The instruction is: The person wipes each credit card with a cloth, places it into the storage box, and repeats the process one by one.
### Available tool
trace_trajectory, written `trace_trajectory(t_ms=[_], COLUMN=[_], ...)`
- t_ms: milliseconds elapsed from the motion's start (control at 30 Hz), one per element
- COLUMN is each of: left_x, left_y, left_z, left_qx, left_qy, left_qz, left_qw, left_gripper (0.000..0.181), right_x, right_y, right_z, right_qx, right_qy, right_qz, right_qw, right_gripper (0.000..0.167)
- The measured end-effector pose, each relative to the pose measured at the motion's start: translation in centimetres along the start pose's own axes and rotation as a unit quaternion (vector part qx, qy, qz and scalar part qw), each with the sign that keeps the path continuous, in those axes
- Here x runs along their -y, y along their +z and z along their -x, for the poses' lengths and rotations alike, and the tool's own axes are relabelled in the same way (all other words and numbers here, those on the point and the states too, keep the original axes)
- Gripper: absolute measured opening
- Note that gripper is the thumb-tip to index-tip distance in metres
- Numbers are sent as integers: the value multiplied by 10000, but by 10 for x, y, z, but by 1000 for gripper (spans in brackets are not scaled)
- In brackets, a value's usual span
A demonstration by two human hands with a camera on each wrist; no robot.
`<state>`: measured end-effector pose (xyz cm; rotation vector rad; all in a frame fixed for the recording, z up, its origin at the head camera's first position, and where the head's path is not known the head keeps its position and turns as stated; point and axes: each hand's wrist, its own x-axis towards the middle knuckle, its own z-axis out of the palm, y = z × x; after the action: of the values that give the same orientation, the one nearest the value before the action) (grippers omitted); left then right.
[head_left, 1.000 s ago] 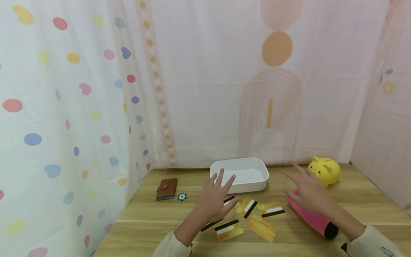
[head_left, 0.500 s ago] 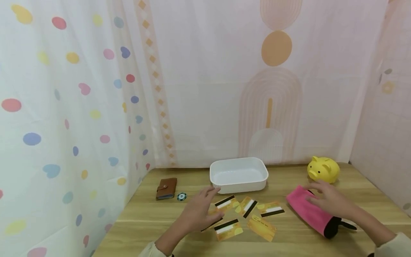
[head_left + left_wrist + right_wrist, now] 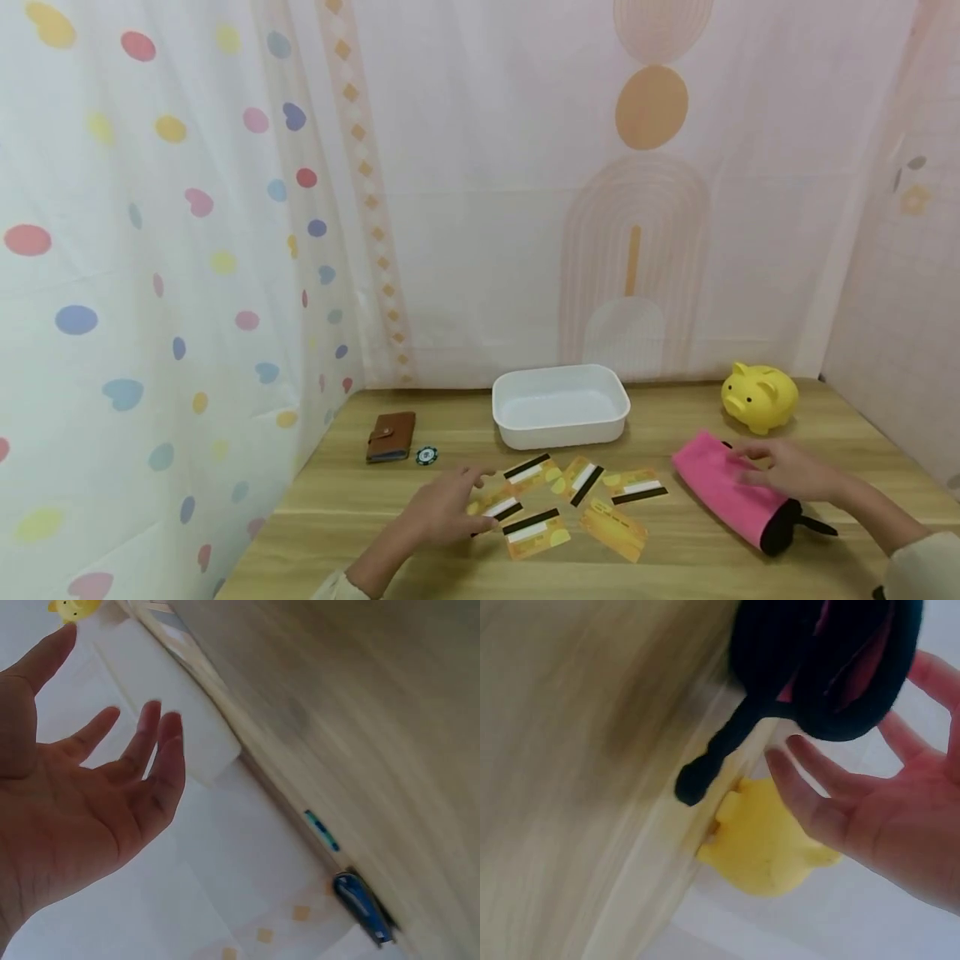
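Pink fabric pouch with a black end [image 3: 723,492] lies on the right of the wood-grain table [image 3: 307,525]; right hand [image 3: 797,472], fingers apart, is at its far-right side, contact unclear. Left hand [image 3: 448,510], fingers loose, grips nothing beside yellow-gold plastic cards [image 3: 537,535]. Risk: shallow pinch could let pouch slip; low left-hand sweep could scatter cards.
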<state>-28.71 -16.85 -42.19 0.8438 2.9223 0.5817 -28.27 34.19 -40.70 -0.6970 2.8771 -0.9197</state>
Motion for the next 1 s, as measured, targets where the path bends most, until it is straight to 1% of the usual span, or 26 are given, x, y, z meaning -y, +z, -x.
trace_trajectory(t_ms=[67, 167, 400, 467, 567, 700, 833, 1000], left_x=[3, 7, 14, 15, 17, 18, 18, 17], left_y=[-1, -2, -2, -1, 0, -1, -1, 0], left_z=[1, 3, 4, 3, 2, 1, 0, 0], left_qx=[167, 309, 460, 535, 565, 503, 486, 478], left_qy=[-50, -131, -331, -409, -556, -691, -795, -895], left_qz=[111, 179, 119, 103, 71, 31, 36, 14], left_qw=[9998, 9993, 9983, 9977, 9968, 9963, 9956, 9948], left_gripper=[66, 64, 64, 63, 60, 53, 46, 44], right_x=[-3, -5, -2, -4, -7, -9, -9, -10], right_y=[0, 1, 3, 4, 6, 7, 7, 7], right_z=[0, -1, -2, -2, -3, -4, -5, -6], right_qx=[129, 264, 422, 489, 565, 622, 630, 665], right_qy=[6, 47, 639, 694, 575, 371, 514, 659], right_qz=[-8, -84, -598, -755, -782, -901, -1057, -1100], right_qw=[9999, 9996, 9953, 9935, 9937, 9933, 9911, 9895], right_gripper=[35, 35, 37, 37, 34, 33, 37, 39])
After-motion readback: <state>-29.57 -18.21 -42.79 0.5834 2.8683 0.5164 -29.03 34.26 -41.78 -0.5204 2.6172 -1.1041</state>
